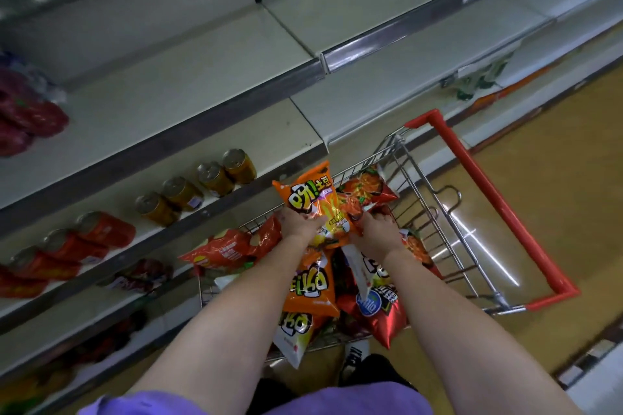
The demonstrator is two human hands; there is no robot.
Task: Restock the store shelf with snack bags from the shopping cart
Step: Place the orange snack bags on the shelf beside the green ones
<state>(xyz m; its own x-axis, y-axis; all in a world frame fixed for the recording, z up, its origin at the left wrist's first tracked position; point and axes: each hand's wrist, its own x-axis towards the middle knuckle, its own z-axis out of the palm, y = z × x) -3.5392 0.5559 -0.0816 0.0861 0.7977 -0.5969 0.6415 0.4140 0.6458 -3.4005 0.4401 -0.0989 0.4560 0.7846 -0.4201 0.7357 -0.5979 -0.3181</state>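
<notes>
Down over the wire shopping cart (pixel 421 178), both hands hold one orange snack bag (pixel 312 199) lifted above the pile. The left hand (pixel 298 224) grips its lower left edge, fingers curled under the crinkled foil; the right hand (pixel 376 229) pinches the lower right corner, fingers bent round the seam. The bag is glossy and puffy, printed with big yellow-green letters, and tilts up toward the shelf.

Below it the cart basket is heaped with more bags: another orange bag (pixel 312 283) lying upside down, a shiny red bag (pixel 381 310) with a blue round label, a red bag with a noodle picture (pixel 369 185) against the far wire wall, and a crumpled red bag (pixel 232 248) hanging over the left rim. The cart's frame is thin chromed wire with a red plastic handle (pixel 488 199) that runs along the right side.

Just left of the cart stands the shelf (pixel 188 84), pale flat metal boards with grey strip edges, in several tiers. On the tier nearest the lifted bag sits a row of gold cans (pixel 195 192) with silver tops, and further left a row of red cans (pixel 81 246). A higher tier holds dark red packets (pixel 23 114) at its left end. Green bottles (pixel 478 81) stand blurred on a shelf farther right. The floor (pixel 556 145) is yellowish and smooth. A purple garment (pixel 337 403) shows at the bottom edge.
</notes>
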